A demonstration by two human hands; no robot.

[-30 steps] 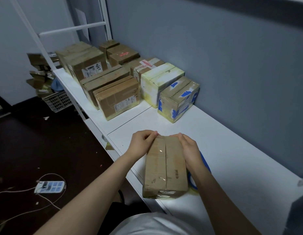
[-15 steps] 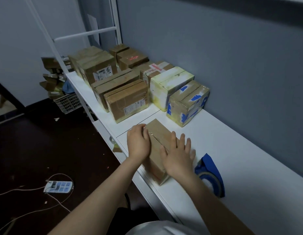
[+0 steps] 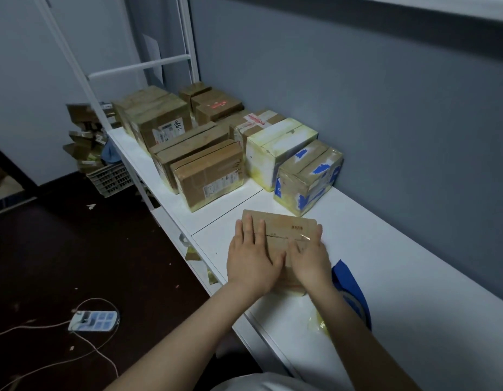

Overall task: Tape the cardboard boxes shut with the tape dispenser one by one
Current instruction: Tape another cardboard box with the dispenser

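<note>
The left hand [image 3: 251, 261] and right hand [image 3: 311, 258] lie flat, fingers straight, on the small cardboard box [image 3: 284, 225] near the white table's [image 3: 391, 263] front edge, its seam seemingly taped, the blue tape dispenser [image 3: 344, 279] unused just beside it, while the boxes behind [image 3: 211, 176] look mostly sealed.

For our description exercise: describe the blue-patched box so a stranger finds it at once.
Find the white table along the grey wall. At the near end of the row of boxes against that wall stands the box. It alone bears torn blue patches.
</note>
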